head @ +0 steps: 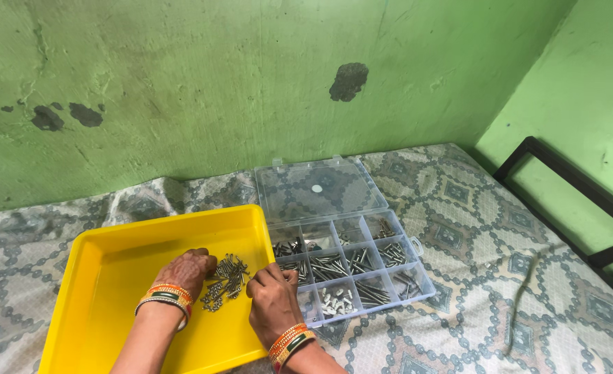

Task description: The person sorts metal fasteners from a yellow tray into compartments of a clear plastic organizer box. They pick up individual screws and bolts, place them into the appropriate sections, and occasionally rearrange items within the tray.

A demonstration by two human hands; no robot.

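Note:
A yellow plastic tray lies on a patterned bedsheet and holds a small heap of metal screws. My left hand rests in the tray with curled fingers at the left edge of the heap. At the tray's right rim is my right hand, fingers pinched together near the screws; whether it holds one is hidden. Both wrists wear orange and green bangles. To the right stands a clear compartment box, its lid open, with screws and bolts sorted in its cells.
The bed's patterned sheet spreads to the right. A green wall stands right behind the tray and box. A black metal bed frame runs along the right side.

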